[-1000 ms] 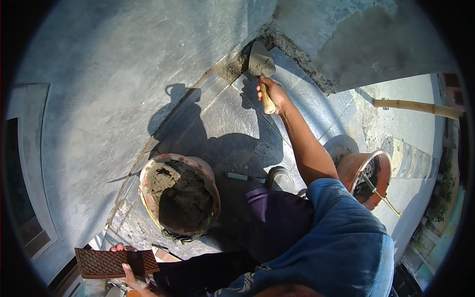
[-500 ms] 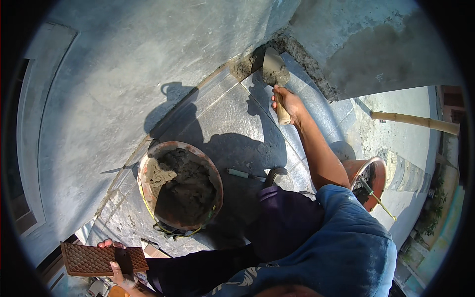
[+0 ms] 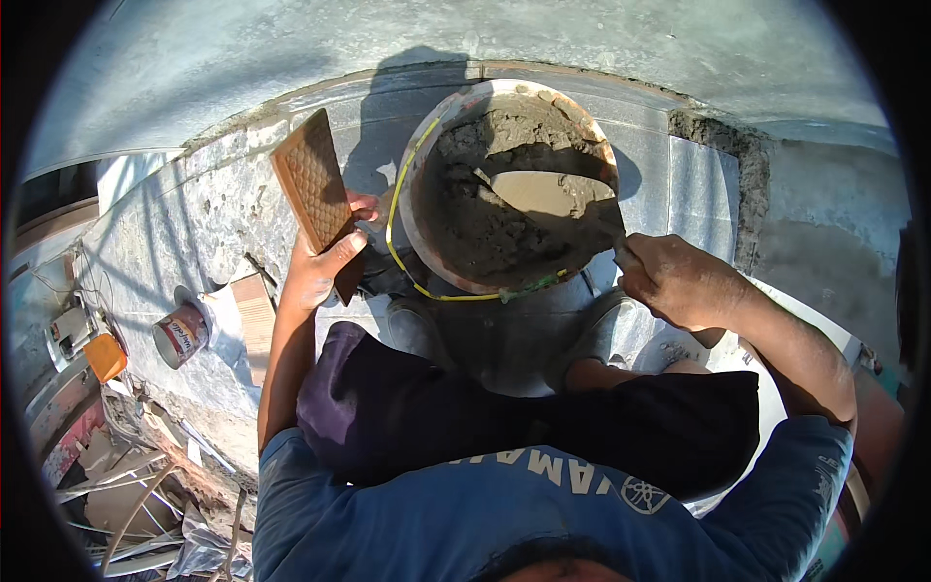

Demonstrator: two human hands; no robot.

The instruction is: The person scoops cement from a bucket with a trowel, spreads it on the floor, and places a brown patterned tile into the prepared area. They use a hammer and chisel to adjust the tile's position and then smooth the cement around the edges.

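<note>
The left hand [image 3: 325,267] grasped a brown tile [image 3: 312,192], tilted, just beside the mortar pan [image 3: 412,228]; the right hand [image 3: 679,281] was clenched on what appeared to be a trowel [image 3: 548,194], its blade lying inside the pan on wet mortar [image 3: 465,228]; a can [image 3: 181,335] lay to the left.

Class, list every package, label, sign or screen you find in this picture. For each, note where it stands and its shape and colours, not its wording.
Can: lying on its side on the grey ledge, left of the left hand; a cylinder with a red and white label.
Carton: right beside the can; a plain brown box shape, no label visible.
Orange box: far left, below the ledge; small and blocky, its kind unclear.
No signs or screens show.
</note>
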